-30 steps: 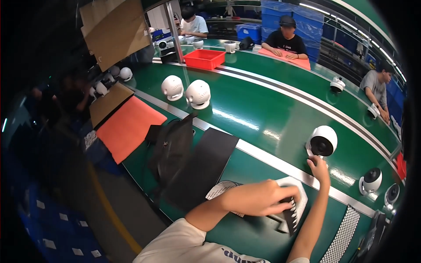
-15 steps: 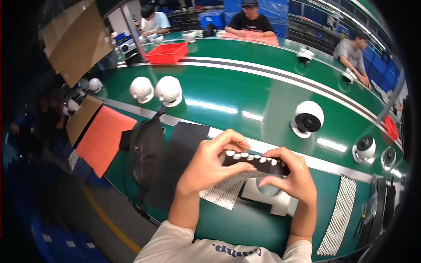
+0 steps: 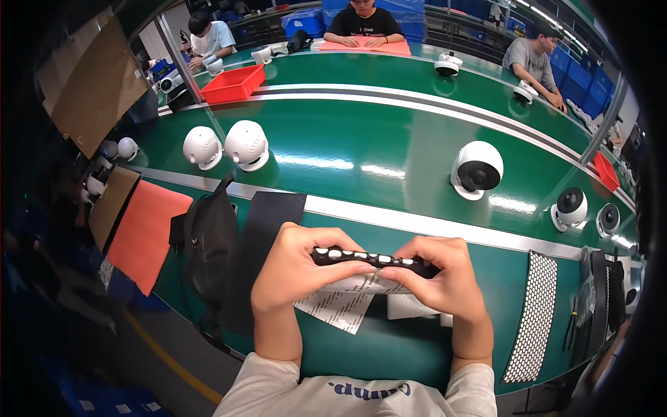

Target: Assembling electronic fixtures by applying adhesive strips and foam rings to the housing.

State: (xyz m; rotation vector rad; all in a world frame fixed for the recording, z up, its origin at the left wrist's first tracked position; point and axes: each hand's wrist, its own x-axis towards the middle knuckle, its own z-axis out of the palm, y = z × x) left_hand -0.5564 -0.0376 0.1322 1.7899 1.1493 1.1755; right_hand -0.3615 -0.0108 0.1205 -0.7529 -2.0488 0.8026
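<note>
Both my hands are closed round a black sheet with white dots (image 3: 356, 256), which is bent over so that a row of dots faces up along the fold. My left hand (image 3: 290, 267) pinches its left end, and my right hand (image 3: 445, 274) grips the right end, thumbs nearly meeting in the middle. Beneath the hands lies a printed white paper (image 3: 337, 310) on the green bench mat. A pale, smooth part (image 3: 406, 306) is partly hidden under my right hand. A similar dotted sheet (image 3: 533, 316) lies flat to the right.
A black bag (image 3: 208, 233), a dark mat (image 3: 267, 229) and an orange sheet (image 3: 149, 226) lie to the left. Round white camera-like units stand on the green belt (image 3: 347, 139), one (image 3: 478, 170) ahead on the right. Co-workers sit across, near a red tray (image 3: 234, 84).
My hands have come down a little and drawn closer together, bending the dotted sheet. It now covers more of the pale part. My view has shifted slightly.
</note>
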